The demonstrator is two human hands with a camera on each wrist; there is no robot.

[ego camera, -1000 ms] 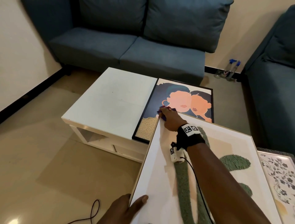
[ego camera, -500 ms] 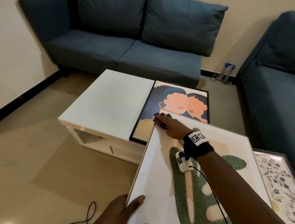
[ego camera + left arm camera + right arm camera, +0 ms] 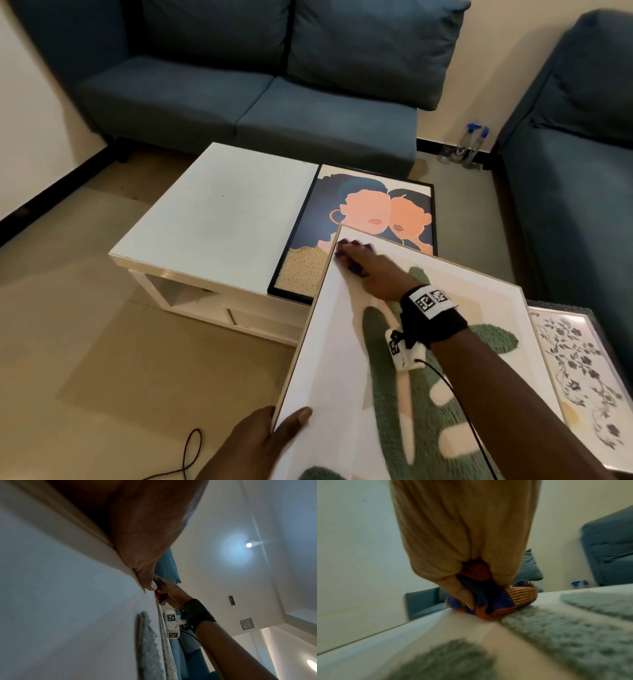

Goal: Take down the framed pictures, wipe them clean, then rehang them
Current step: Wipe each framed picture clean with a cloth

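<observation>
A large light-framed picture (image 3: 335, 359) with a green leaf design is held tilted in front of me. My left hand (image 3: 270, 435) grips its near left edge, thumb on the glass. My right hand (image 3: 363, 265) holds a crumpled blue and orange cloth (image 3: 489, 601) and presses it on the picture's far left corner. In the left wrist view the left hand's thumb (image 3: 149, 580) lies over the picture's frame edge (image 3: 96, 536). A black-framed picture of two faces (image 3: 366, 219) lies flat on the white coffee table (image 3: 219, 216). A floral picture (image 3: 579, 370) lies at the right.
A blue sofa (image 3: 260, 85) stands behind the table and another blue sofa (image 3: 575, 164) at the right. Two spray bottles (image 3: 472, 144) stand on the floor between them. A dark cable (image 3: 188, 452) loops on the tiled floor at the lower left.
The right hand with the cloth has slid a little back along the picture's far left corner. The left hand keeps its grip on the near edge.
</observation>
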